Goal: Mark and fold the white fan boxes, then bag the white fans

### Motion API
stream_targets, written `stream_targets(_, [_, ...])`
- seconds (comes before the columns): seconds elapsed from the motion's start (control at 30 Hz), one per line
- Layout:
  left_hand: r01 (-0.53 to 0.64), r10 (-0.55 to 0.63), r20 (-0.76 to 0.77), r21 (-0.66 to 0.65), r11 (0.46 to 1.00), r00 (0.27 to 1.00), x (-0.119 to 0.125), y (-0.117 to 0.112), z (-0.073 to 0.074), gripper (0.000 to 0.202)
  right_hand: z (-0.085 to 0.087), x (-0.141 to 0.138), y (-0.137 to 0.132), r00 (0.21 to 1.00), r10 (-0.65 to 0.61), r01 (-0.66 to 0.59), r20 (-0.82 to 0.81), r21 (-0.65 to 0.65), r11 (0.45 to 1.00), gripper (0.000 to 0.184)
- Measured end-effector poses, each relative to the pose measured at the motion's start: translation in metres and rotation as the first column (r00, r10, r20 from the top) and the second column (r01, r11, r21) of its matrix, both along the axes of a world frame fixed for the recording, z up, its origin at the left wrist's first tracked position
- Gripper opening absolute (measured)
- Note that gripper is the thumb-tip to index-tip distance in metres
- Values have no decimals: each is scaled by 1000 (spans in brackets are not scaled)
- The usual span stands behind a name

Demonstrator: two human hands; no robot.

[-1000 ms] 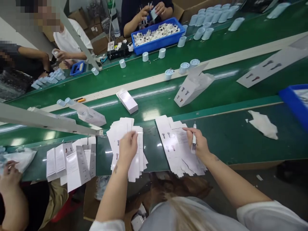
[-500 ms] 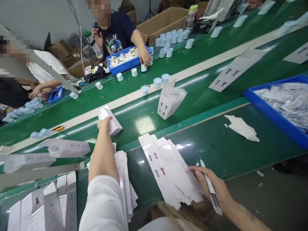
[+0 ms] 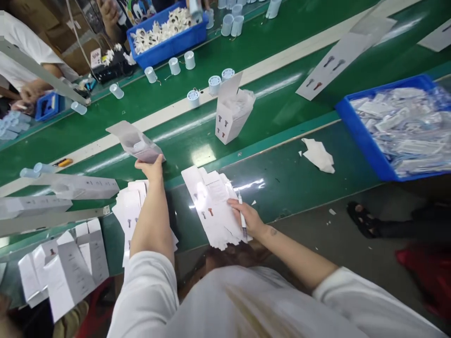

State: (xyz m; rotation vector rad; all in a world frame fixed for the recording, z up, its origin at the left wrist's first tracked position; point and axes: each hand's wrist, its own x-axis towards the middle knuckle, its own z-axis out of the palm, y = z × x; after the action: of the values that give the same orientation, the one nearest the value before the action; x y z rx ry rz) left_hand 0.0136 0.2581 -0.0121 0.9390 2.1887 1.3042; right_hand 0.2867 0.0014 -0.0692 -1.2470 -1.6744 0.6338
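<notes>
My left hand (image 3: 151, 167) is shut on a white printed carton (image 3: 136, 144), which is partly folded, with one end open and tilted up over the green belt. My right hand (image 3: 247, 217) grips a slim white pen-like tool (image 3: 242, 217) and rests at the edge of a flat, unfolded white carton blank (image 3: 207, 206) printed with small product pictures. Under my left forearm lies a loose stack of white carton blanks (image 3: 128, 211), partly hidden by that arm.
A blue tray of clear plastic packets (image 3: 394, 126) stands at the right. An open carton (image 3: 230, 117) stands on the belt. Folded cartons (image 3: 66, 267) lie at lower left. A co-worker's hand (image 3: 109, 14) is beside a blue tray of white parts (image 3: 165, 35), with pale blue cups nearby.
My left hand has lifted the carton off the belt, and its end now stands open. My right hand has moved left, closer to the flat blank. The whole view has swung.
</notes>
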Motion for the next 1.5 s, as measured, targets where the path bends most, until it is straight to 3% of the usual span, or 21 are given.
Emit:
stream_targets(0.1, [27, -9, 147, -118, 993, 989, 9, -39, 15, 58, -4, -4, -3, 991, 85, -93, 106, 73, 993, 32])
stream_targets(0.17, [177, -121, 236, -235, 956, 964, 20, -94, 20, 34, -5, -7, -5, 978, 124, -140, 166, 89, 986, 33])
stream_targets(0.2, [276, -214, 228, -292, 916, 950, 26, -128, 20, 32, -5, -9, -6, 971, 142, -161, 190, 88, 983, 32])
stream_targets(0.3, [371, -344, 150, -497, 785, 927, 45, -220, 10, 38, 1, -12, -7, 954, 192, -217, 230, 86, 973, 30])
stream_targets(0.37, [362, -340, 147, -554, 750, 929, 51, -255, 0, 34, 9, -12, -7, 952, 213, -237, 218, 90, 967, 29])
stream_targets(0.4, [343, -319, 142, -551, 761, 937, 52, -264, -5, 30, 13, -13, -5, 957, 219, -240, 189, 93, 966, 28])
stream_targets(0.5, [283, -235, 158, -485, 827, 959, 51, -266, -16, 21, 29, -20, 3, 975, 220, -221, 20, 68, 973, 28])
stream_targets(0.6, [286, -179, 274, -425, 859, 945, 50, -264, -20, 28, 36, -33, 18, 981, 121, -134, -148, -79, 988, 22])
stream_targets(0.7, [294, -155, 358, -378, 878, 921, 54, -271, -22, 27, 32, -46, 34, 976, -29, -29, -216, -259, 965, 13])
stream_targets(0.77, [298, -156, 367, -373, 879, 917, 56, -276, -23, 27, 24, -51, 41, 972, -60, -16, -228, -320, 947, 16])
stream_targets(1.03, [315, -188, 322, -409, 856, 928, 55, -276, -22, 24, 12, -55, 42, 991, -33, -10, -134, -305, 952, 19])
stream_targets(1.27, [313, -187, 320, -408, 858, 929, 54, -277, -24, 24, 26, -48, 33, 985, -79, 34, -155, -271, 962, 18])
stream_targets(1.37, [308, -167, 342, -417, 855, 925, 54, -277, -26, 24, 34, -38, 12, 981, 21, -76, -192, -283, 956, 19])
stream_targets(1.5, [307, -164, 346, -415, 857, 924, 53, -278, -27, 26, 31, -30, -15, 949, 232, -295, -215, -338, 894, 17])
